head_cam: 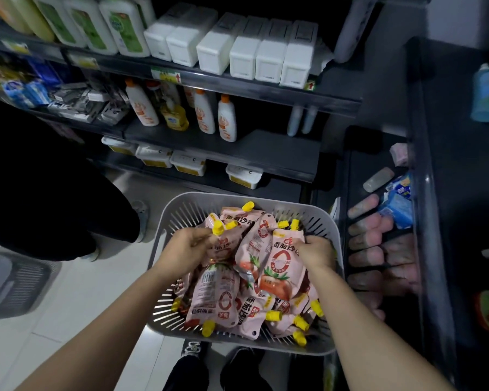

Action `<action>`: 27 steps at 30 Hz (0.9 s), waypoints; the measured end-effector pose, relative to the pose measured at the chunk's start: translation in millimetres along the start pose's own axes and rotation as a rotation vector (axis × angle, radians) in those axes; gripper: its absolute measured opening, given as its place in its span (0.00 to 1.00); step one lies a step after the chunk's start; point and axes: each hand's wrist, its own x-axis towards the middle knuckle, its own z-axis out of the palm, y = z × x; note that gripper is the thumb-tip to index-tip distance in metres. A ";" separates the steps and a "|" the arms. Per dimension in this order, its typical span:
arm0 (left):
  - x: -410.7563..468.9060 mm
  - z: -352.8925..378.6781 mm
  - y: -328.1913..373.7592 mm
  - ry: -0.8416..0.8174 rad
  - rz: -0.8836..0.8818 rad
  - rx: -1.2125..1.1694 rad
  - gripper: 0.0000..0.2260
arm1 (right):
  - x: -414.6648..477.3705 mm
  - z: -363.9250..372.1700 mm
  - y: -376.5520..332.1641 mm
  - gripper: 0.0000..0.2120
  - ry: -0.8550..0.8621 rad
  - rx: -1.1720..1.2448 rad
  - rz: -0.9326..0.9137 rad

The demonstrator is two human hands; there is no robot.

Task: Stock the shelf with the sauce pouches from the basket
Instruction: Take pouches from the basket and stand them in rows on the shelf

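A grey slotted basket sits on the floor in front of me, filled with several pink sauce pouches with yellow caps. My left hand is inside the basket at its left, fingers closed on a pouch just under its yellow cap. My right hand is at the basket's right side, gripping the upper edge of an upright pouch. A dark shelf stands behind the basket, with a bare stretch at its right.
White bottles with orange caps and a yellow bottle stand on the middle shelf, white boxes above, white tubs below. A side rack with pink packs is at the right. Another person's dark legs stand at left beside a second grey basket.
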 end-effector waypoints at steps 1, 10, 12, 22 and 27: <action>0.3 -1.9 2.9 0.010 0.005 -0.052 0.11 | -0.6 -2.3 -2.9 0.08 -0.020 0.008 -0.014; 2.5 -14.9 30.5 0.018 0.040 -0.189 0.06 | -58.8 -15.4 -7.9 0.08 0.071 0.065 -0.292; -1.8 -22.2 39.7 0.001 0.095 -0.174 0.07 | -76.8 -17.9 -3.1 0.09 0.099 0.101 -0.347; -40.9 -55.4 110.3 -0.168 0.399 -0.245 0.03 | -195.3 -57.7 -11.0 0.05 0.479 0.358 -0.521; -72.4 -52.2 154.4 -0.284 0.528 -0.323 0.03 | -263.6 -93.3 -5.0 0.06 0.618 0.387 -0.539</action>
